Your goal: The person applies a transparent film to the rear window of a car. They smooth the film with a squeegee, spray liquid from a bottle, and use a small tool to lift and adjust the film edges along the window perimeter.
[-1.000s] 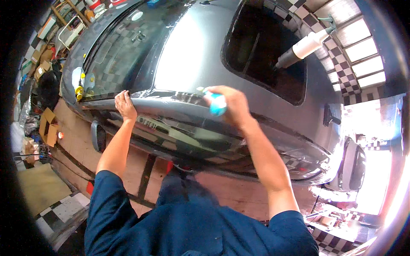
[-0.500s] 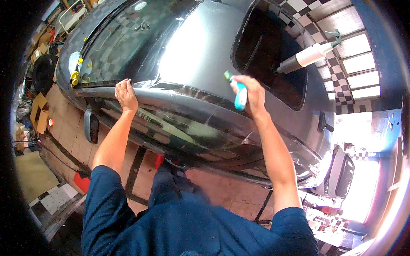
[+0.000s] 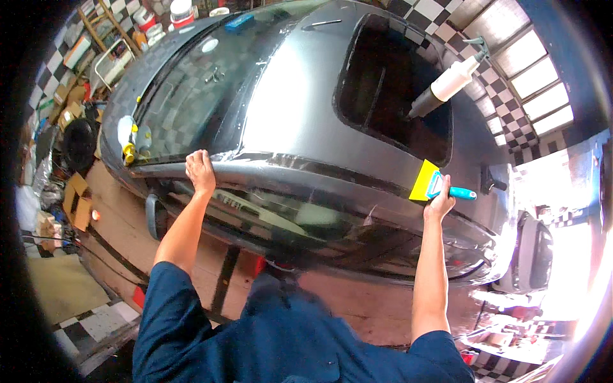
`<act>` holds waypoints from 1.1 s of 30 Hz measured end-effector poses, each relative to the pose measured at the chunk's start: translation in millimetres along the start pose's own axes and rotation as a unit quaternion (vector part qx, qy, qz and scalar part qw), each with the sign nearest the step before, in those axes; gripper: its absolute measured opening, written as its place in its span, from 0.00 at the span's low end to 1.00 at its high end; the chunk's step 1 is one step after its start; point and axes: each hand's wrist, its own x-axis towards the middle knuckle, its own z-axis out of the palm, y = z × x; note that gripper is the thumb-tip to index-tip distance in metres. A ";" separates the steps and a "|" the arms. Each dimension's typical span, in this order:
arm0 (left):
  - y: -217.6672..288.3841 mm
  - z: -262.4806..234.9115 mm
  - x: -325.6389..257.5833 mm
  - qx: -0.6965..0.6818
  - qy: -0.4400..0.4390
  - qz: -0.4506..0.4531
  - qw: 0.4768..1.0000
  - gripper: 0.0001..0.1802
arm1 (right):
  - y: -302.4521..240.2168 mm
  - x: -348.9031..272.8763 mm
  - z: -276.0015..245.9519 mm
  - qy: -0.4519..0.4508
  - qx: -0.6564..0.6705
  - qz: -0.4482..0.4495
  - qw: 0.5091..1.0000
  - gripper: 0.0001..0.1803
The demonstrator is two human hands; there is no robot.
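Observation:
My right hand [image 3: 439, 203] grips a squeegee with a broad yellow blade [image 3: 424, 181] and a teal handle [image 3: 463, 193]. Its blade is at the roof edge of a dark grey car [image 3: 294, 96], beside the sunroof [image 3: 377, 89]. At the front end of the same roof edge, near the lower corner of the windshield [image 3: 211, 83], my left hand [image 3: 200, 172] is closed with curled fingers. What those fingers pinch, if anything, is hidden. Wrinkled, shiny clear film [image 3: 228, 155] lies along the roof edge just right of that hand.
A spray bottle [image 3: 450, 83] stands on the sunroof. Another bottle with yellow parts [image 3: 129, 143] rests by the windshield's base. A blue block [image 3: 239, 23] and a thin black tool [image 3: 322, 24] lie farther off on the car. The side mirror [image 3: 155, 216] juts out below my left forearm. Cardboard boxes [image 3: 78, 201] clutter the floor at left.
My right hand has swung right along the roof edge with the squeegee, whose yellow blade now faces me. My left hand stays at the front corner. The whole view has shifted slightly.

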 end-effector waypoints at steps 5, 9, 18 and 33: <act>79.9 -12.3 45.0 -0.023 -0.035 0.159 0.986 0.17 | 6.0 -13.6 7.9 -0.028 -0.090 -0.081 0.992 0.17; 232.9 15.9 40.1 -0.090 -0.241 0.274 0.927 0.25 | 3.1 -17.4 7.2 -0.035 -0.119 -0.096 0.988 0.17; 333.8 110.4 31.7 0.014 -0.312 0.327 0.892 0.44 | 1.3 -13.9 0.7 -0.033 -0.134 -0.088 0.987 0.15; 324.5 135.8 57.7 0.016 -0.297 0.312 0.902 0.43 | 4.5 -13.4 -1.4 -0.060 -0.138 -0.079 0.985 0.15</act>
